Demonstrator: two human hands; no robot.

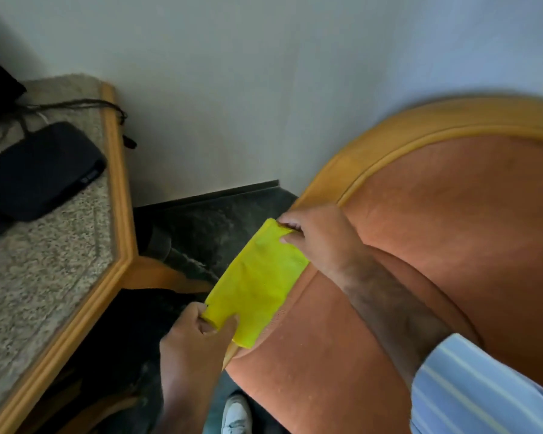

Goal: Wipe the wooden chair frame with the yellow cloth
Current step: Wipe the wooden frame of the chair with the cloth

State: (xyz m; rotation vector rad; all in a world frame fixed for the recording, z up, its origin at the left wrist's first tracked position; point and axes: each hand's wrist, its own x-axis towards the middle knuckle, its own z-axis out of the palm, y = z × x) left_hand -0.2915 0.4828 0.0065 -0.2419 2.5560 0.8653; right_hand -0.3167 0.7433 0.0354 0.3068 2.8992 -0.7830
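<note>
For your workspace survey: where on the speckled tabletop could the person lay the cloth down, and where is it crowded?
Free: the speckled tabletop from the black device forward to its wooden edge. Crowded: the far corner, with the device and cables. Both hands, left hand and right hand, hold the yellow cloth.

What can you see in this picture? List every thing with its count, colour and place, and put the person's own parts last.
yellow cloth: one, yellow, stretched over the chair's left edge
wooden chair frame: one, honey-orange, curving round the backrest
chair upholstery: one, rust-orange, right half
table: one, speckled grey top with wooden rim, left
black device: one, black, on the table
cable: dark, at the table's back edge
wall: grey-white, behind
floor: dark, between table and chair
shoe: one, white, bottom centre
sleeve: one, light blue striped, bottom right
left hand: cloth's near end
right hand: cloth's far end
</note>
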